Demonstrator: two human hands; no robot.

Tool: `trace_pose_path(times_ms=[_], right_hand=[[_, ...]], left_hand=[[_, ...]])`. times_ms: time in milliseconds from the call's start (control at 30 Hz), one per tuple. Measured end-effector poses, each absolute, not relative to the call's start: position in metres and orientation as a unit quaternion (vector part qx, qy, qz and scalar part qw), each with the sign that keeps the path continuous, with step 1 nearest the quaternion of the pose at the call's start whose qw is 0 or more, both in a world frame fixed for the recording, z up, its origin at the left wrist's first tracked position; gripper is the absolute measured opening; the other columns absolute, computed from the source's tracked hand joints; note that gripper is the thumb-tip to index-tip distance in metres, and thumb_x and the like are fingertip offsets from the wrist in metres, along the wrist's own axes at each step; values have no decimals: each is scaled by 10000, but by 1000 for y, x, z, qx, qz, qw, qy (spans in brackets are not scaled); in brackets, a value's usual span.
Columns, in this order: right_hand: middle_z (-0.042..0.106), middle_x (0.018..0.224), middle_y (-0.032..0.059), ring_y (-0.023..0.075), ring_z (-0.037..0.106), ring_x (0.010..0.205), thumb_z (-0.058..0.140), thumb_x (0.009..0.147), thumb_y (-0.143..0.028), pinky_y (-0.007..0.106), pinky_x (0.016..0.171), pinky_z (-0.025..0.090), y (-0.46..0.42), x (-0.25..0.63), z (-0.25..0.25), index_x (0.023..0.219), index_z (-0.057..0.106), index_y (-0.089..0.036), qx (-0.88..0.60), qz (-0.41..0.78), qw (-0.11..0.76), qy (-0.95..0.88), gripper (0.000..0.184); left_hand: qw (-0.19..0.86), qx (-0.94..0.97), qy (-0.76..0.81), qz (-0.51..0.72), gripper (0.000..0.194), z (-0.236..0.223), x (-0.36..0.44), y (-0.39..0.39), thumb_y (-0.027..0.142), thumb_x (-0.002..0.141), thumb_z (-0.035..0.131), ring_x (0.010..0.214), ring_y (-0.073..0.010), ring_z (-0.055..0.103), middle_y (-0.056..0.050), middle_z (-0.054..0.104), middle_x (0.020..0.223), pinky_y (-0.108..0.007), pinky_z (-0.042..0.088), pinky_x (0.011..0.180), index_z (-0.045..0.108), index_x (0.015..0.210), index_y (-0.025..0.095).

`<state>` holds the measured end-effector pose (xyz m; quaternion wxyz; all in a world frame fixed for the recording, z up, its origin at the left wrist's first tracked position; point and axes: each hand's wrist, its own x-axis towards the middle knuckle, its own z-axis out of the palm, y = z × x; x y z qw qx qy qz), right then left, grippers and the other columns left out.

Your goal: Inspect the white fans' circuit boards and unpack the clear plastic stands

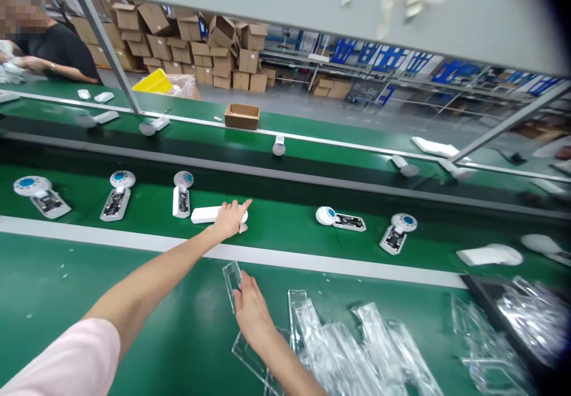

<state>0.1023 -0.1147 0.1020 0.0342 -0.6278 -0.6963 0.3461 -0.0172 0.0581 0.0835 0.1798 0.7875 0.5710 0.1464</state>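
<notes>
My left hand (pixel 231 219) reaches out over the green conveyor belt (pixel 285 229) and rests on a white handheld device (pixel 209 214) lying face down, fingers curled over its round end. My right hand (pixel 250 313) is nearer to me on the green table (pixel 89 283), fingers closed on a clear plastic cover (pixel 232 282) that stands tilted on edge. More clear plastic covers (pixel 357 336) lie in a loose pile just right of that hand.
Several open white devices with blue round heads (pixel 116 195) lie spaced along the belt, two closed ones (pixel 488 255) at the right. A black tray of clear covers (pixel 530 313) sits far right. A second belt behind carries a cardboard box (pixel 241 116). Another person (pixel 44 45) works at the far left.
</notes>
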Motion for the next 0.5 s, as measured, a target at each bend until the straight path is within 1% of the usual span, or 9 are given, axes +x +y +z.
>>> trace_pose_path(times_ms=[67,133,167,233,267,367,433,467,500], right_hand=[[417,1365,202,294,411,1248,473,775,-49,394,999,377,-116,115,103,1372,328,-61,-595,276,-2,-755,614],[303,1449,176,317,289,1318,524,695,-3,445,1048,307,-118,128,103,1406,281,-123,-505,211,-15,-836,761],[259,1478,147,309,226,1346,537,690,-4,456,1070,266,-117,134,102,1415,260,-163,-445,187,-9,-876,793],[231,1499,94,281,144,1373,543,743,-55,457,1095,206,-114,143,98,1413,256,-209,-328,149,3,-933,745],[252,1493,79,269,147,1373,532,783,-93,451,1093,207,-112,146,94,1397,285,-215,-284,131,4,-950,673],[447,1384,59,244,334,1291,470,878,-188,417,1026,322,-98,151,76,1291,434,-232,-212,44,33,-976,417],[589,1221,46,236,489,1146,482,885,-239,400,960,389,-81,153,61,1189,520,-248,-188,-40,101,-976,307],[642,1111,39,228,550,1048,501,879,-279,388,927,415,-71,154,52,1147,549,-260,-179,-83,140,-970,273],[669,1023,32,212,588,958,503,877,-295,361,890,439,-60,154,44,1112,570,-271,-179,-120,172,-961,246]], left_hand=[[201,762,590,176,764,87,-26,60,163,605,715,1086,-408,478,-213,534,1124,-570,202,967,422,1309,126],[234,737,596,218,698,97,-36,57,187,588,723,1092,-391,475,-179,554,1086,-548,216,977,472,1237,128],[248,722,598,243,664,105,-41,54,223,592,726,1093,-377,476,-160,556,1085,-532,234,977,484,1205,141],[287,678,600,313,651,124,-52,42,337,610,727,1067,-337,498,-122,556,1089,-495,294,959,465,1183,174],[315,645,596,359,660,134,-58,33,407,622,716,1040,-310,519,-105,556,1092,-467,338,935,446,1184,190],[407,534,556,490,635,152,-75,-7,625,693,568,893,-239,596,-89,595,1023,-379,460,788,457,1138,186],[431,479,542,539,685,142,-84,-39,737,758,328,714,-221,617,-100,626,808,-374,487,667,517,1018,133],[468,440,523,561,715,130,-87,-52,755,765,269,629,-195,605,-94,619,720,-349,485,615,548,943,121],[575,313,450,607,698,114,-88,-62,774,710,388,563,-161,577,-82,616,687,-315,470,583,576,875,122]])
